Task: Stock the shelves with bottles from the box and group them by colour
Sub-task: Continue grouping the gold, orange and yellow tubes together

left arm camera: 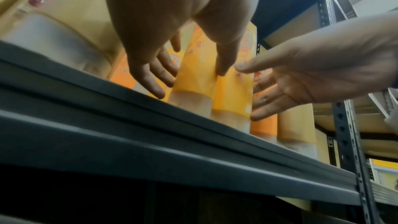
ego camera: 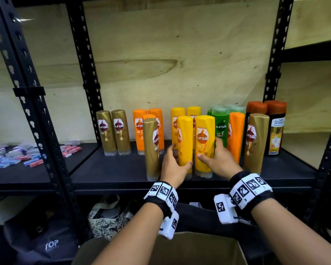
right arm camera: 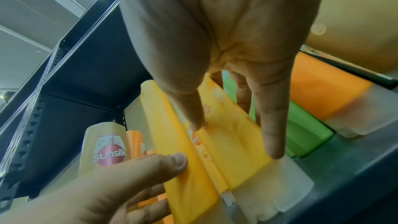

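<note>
Two yellow Sunsilk bottles stand side by side near the front of the black shelf (ego camera: pixel 113 169). My left hand (ego camera: pixel 180 155) brackets the left yellow bottle (ego camera: pixel 184 134): its thumb touches the front and its straight fingers lie along the left side. My right hand (ego camera: pixel 208 148) does the same on the right yellow bottle (ego camera: pixel 204 131), thumb on the label, fingers straight along its right side. The wrist views show my left hand (left arm camera: pixel 189 81) and right hand (right arm camera: pixel 234 139) uncurled, with both bottles' clear caps on the shelf. Two more yellow bottles (ego camera: pixel 185 113) stand behind.
A gold bottle (ego camera: pixel 152 148) stands just left of my left hand. Two gold bottles (ego camera: pixel 113 132) and orange ones (ego camera: pixel 139 129) are at the back left. Green bottles (ego camera: pixel 221 127), an orange bottle (ego camera: pixel 235 134), a gold bottle (ego camera: pixel 255 142) and dark bottles (ego camera: pixel 275 127) stand to the right. The cardboard box (ego camera: pixel 189 249) is below.
</note>
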